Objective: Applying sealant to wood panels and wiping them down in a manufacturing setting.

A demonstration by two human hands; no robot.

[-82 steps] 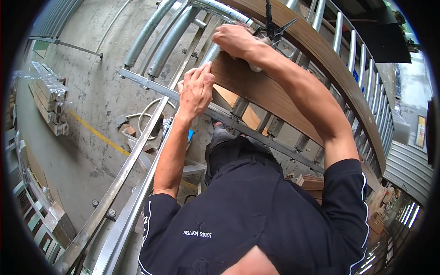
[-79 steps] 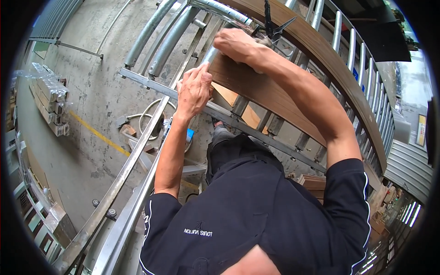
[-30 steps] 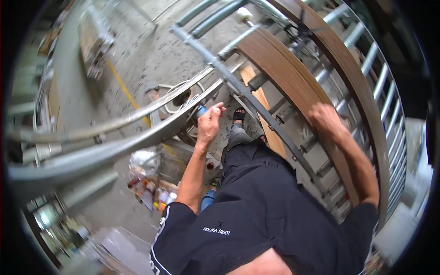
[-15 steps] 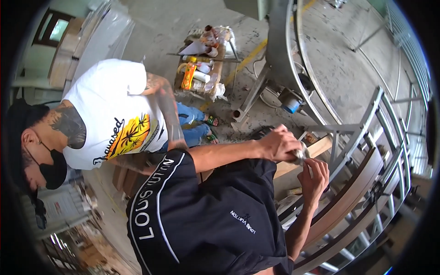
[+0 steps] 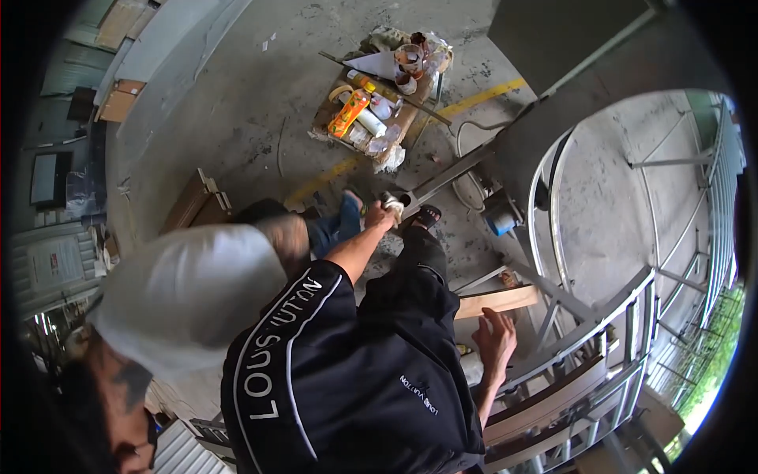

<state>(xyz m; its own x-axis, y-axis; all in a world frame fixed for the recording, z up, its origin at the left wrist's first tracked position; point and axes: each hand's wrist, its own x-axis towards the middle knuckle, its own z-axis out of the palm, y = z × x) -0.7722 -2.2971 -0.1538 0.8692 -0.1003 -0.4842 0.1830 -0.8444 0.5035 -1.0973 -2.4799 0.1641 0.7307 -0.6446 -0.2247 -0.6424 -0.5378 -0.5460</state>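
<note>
My left hand (image 5: 382, 217) reaches out ahead of me, low over the floor, its fingers closed round a small pale crumpled rag (image 5: 391, 202). The rag is close to the end of a grey metal leg (image 5: 442, 180) and near my sandalled foot (image 5: 427, 216). My right hand (image 5: 496, 344) hangs at my right side with fingers apart and nothing in it. A light wooden board (image 5: 499, 301) lies just beyond its fingertips. Beside that hand is a curved metal frame (image 5: 624, 312) with brown curved panels (image 5: 545, 407).
A co-worker in a white shirt (image 5: 193, 292) bends low close on my left. Ahead, a low stand (image 5: 322, 126) carries an orange bottle (image 5: 349, 113), a tape roll and stained cups (image 5: 409, 57). A large curved metal piece (image 5: 592, 87) and a blue cylinder (image 5: 499, 221) are ahead right.
My hands have come apart: the left carried the rag forward and down to the left, while the right dropped and opened. The co-worker has bent down. My view has shifted.
</note>
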